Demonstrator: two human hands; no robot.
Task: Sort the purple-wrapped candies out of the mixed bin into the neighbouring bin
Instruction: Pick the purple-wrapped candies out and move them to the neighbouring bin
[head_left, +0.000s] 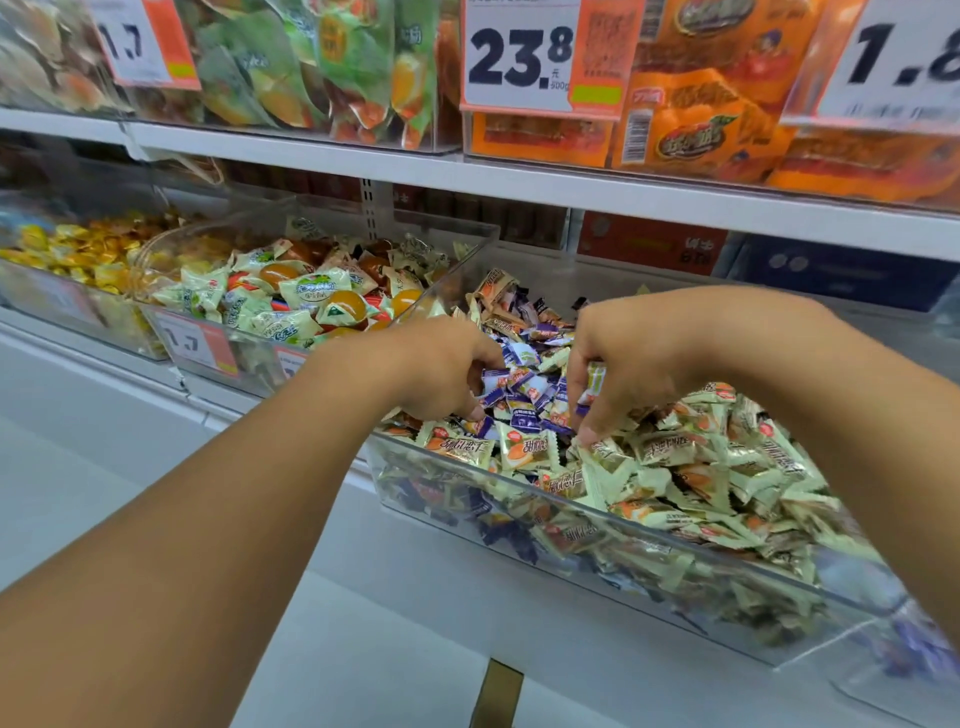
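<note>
Both forearms reach into the clear mixed bin (571, 499). Left hand (441, 366) curls its fingers down into the purple candies (519, 387) heaped mid-bin; whether it grips any I cannot tell. Right hand (631, 364) pinches one wrapped candy (595, 382) above that heap. Cream candies (701, 457) fill the right side. Neighbouring bin (249, 353) sits left.

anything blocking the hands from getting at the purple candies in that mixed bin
Nothing visible does. The mixed bin is open on top, and both the left hand and right hand are already in the purple-wrapped candies, which lie on the surface among cream-wrapped candies.
</note>
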